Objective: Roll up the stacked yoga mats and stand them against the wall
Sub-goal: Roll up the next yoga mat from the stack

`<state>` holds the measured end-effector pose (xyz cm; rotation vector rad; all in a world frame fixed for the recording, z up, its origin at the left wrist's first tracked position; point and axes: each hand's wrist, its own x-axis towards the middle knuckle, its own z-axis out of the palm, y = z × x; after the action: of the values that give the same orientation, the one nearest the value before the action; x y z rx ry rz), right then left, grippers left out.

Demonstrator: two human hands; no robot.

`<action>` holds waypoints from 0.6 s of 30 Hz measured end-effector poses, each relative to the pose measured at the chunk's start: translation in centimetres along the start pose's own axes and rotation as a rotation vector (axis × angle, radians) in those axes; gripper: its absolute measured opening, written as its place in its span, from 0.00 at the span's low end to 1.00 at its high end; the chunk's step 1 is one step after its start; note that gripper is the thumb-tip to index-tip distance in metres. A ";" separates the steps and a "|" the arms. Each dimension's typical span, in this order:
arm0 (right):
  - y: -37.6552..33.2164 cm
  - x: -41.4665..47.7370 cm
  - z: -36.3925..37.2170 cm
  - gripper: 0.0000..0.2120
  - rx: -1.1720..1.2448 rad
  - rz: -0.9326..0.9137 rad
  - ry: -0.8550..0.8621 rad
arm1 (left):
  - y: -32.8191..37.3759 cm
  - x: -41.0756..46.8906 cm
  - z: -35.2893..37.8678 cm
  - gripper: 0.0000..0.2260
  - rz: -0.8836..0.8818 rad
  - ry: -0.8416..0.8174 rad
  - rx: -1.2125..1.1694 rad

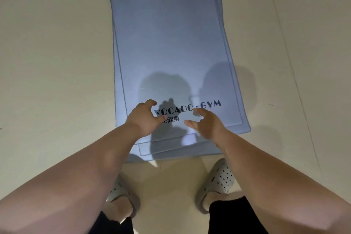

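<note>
so the mats [171,34] lie flat on the floor [57,43], long axis running straight away from the person, near short edge just in front of the 2 slippers [218,178]. left hand [146,119] and right hand [205,123] are both out over that end, about equally close, fingers loosely curled, holding nothing. I'd guess the roll starts here, pushing away. count: 2 layers for sure, maybe 3, can't tell

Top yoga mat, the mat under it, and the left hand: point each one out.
top yoga mat [171,43], head view, bare middle of its surface.
mat underneath [171,149], head view, strip exposed at the near end.
left hand [144,120], head view, back of the hand.
</note>
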<state>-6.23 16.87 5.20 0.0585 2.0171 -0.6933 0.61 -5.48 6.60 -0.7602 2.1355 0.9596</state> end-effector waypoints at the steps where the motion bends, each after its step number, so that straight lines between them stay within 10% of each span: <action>1: 1.4 2.3 1.3 0.38 -0.054 -0.012 -0.021 | -1.2 1.9 1.4 0.31 0.003 0.000 0.014; 8: 9.1 16.3 8.3 0.25 -0.427 -0.110 0.004 | -8.4 14.1 8.9 0.31 0.000 0.044 0.226; 14: 13.6 20.8 11.6 0.55 -0.868 -0.174 0.089 | -11.7 17.8 12.9 0.33 0.038 0.031 0.380; 18: 15.7 20.7 12.1 0.44 -0.971 -0.313 0.141 | -13.4 16.8 15.4 0.40 0.148 0.058 0.537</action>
<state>-2.82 19.20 -23.19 -0.8043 2.3215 0.1720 5.18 -4.66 -19.45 -0.3688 2.3708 0.3950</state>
